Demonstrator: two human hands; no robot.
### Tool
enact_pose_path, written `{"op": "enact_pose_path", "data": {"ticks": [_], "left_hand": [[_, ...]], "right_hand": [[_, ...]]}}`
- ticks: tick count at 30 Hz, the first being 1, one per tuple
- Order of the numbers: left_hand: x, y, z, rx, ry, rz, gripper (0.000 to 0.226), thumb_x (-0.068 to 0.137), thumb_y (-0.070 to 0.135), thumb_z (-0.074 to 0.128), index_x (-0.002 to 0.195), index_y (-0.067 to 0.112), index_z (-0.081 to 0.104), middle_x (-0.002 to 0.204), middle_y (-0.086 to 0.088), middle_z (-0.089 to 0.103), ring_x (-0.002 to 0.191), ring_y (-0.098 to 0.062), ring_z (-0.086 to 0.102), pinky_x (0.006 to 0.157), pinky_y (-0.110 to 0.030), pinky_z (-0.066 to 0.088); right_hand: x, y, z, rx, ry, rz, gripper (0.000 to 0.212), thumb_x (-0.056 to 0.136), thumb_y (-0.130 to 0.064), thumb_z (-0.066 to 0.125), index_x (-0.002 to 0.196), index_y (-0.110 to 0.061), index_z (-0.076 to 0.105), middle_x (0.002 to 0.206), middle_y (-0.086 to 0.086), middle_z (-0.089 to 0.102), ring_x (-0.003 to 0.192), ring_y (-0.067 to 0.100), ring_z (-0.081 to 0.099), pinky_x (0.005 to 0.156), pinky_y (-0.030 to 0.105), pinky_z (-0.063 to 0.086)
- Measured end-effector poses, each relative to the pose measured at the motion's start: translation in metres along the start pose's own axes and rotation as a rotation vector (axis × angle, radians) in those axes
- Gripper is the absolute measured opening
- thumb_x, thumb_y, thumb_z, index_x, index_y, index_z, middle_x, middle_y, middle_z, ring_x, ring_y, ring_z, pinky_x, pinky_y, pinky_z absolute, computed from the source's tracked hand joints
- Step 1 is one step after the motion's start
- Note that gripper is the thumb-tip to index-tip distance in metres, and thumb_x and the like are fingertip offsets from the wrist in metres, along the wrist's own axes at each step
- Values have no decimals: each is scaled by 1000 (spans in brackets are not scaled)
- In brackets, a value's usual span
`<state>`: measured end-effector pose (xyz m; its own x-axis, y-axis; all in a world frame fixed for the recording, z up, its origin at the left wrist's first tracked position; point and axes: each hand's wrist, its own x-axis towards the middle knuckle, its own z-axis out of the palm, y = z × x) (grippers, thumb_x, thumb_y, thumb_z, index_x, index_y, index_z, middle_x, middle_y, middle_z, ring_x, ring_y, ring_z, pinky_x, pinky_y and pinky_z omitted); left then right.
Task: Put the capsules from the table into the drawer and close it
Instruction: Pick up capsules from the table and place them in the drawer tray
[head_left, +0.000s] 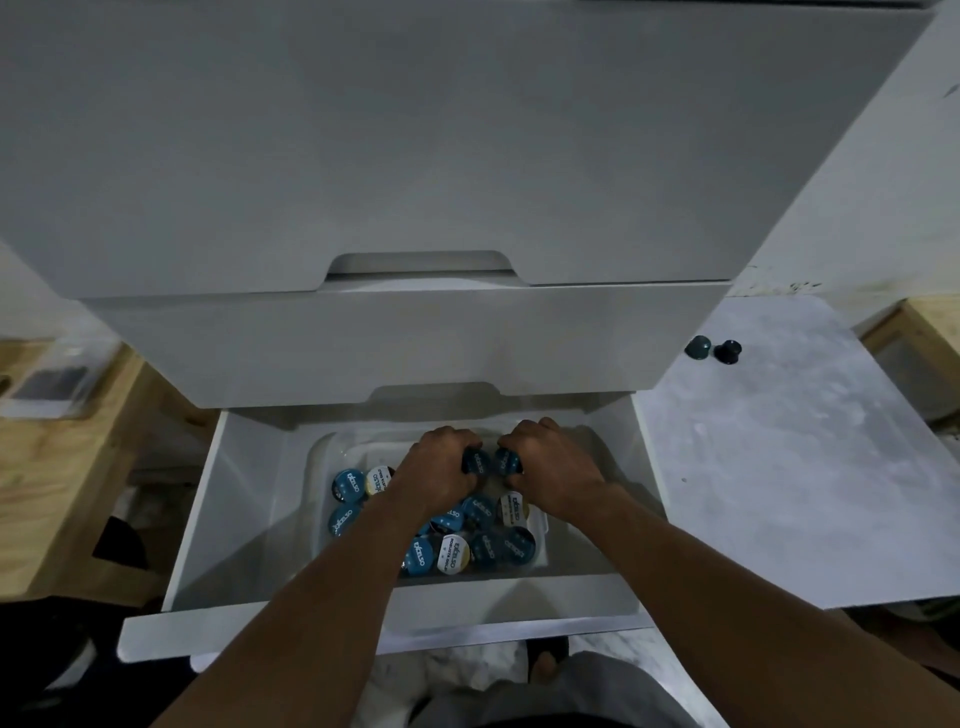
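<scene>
Capsules gripped in the curled left hand and right hand point their lids upward.

We read the word "excelso" in white letters, running sideways, on the blue lids of the capsules lying in the tray, most plainly on those at its left and near sides. On a white-and-gold lid among them we make out "EXCELSO" with "ROBUSTA GOLD" beside it, and another pale lid shows the same brand word in dark letters. The lettering on the two held capsules is too blurred for us to read.
</scene>
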<state>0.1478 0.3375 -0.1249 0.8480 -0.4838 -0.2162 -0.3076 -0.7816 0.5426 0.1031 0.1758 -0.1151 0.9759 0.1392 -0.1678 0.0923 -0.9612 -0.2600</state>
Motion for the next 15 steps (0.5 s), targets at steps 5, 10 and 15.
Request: {"op": "enact_pose_path", "data": {"ticks": [5, 10, 15], "left_hand": [[3, -2, -3, -28, 3, -16, 42, 80, 20, 66, 122, 14, 61, 118, -7, 63, 106, -21, 58, 92, -27, 45], [3, -4, -5, -48, -10, -58, 33, 88, 15, 61, 121, 17, 62, 116, -8, 65, 104, -21, 60, 95, -31, 48], [2, -6, -6, -10, -44, -40, 31, 87, 15, 62, 117, 17, 64, 108, -8, 67, 98, -21, 62, 90, -30, 51]], "right_hand": [[0, 3, -1, 33, 4, -18, 36, 83, -25, 62, 117, -13, 61, 119, 10, 59, 109, 28, 49, 92, 38, 44], [2, 5, -2, 38, -6, -18, 28, 88, -20, 56, 114, -13, 64, 116, 9, 61, 106, 27, 50, 90, 37, 46], [1, 6, -4, 45, -24, -13, 27, 88, -20, 56, 114, -17, 65, 115, 7, 62, 108, 25, 50, 88, 35, 46]]}}
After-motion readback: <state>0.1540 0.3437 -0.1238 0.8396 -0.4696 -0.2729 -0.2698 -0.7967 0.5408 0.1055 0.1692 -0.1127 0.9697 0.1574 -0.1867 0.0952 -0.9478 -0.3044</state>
